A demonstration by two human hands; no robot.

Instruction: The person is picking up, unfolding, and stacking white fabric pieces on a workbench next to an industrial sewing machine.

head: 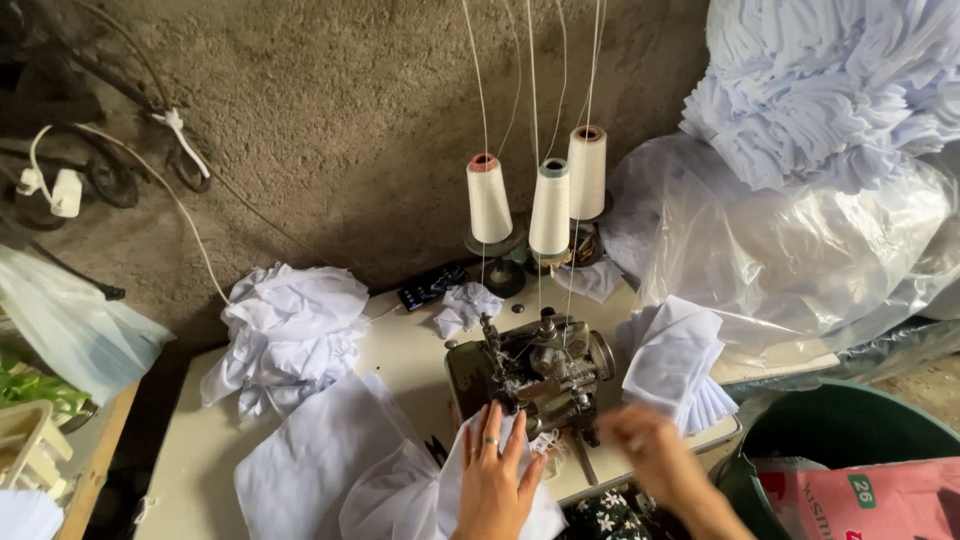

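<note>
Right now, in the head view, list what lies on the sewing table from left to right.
Crumpled white cloth heap → flat white fabric piece → left hand pressing white fabric → sewing machine → right hand, blurred → stack of folded white pieces.

Using the three thread cones (548, 200) as the landmark: right of them there's a huge clear plastic bag (790, 260) with a heap of pale blue-white fabric (830, 90) piled on top. Below and right of the cones sits a neat stack of folded white pieces (672, 360), and further down-right a green tub (850, 425) with a pink sack (870, 500) in it. Left of the cones, a crumpled white pile (290, 335) lies on the table (190, 440). Just below-left of them, a dark phone-like gadget (432, 286). Far left, a white cable (190, 215) runs along the rough wall (330, 120).
</note>
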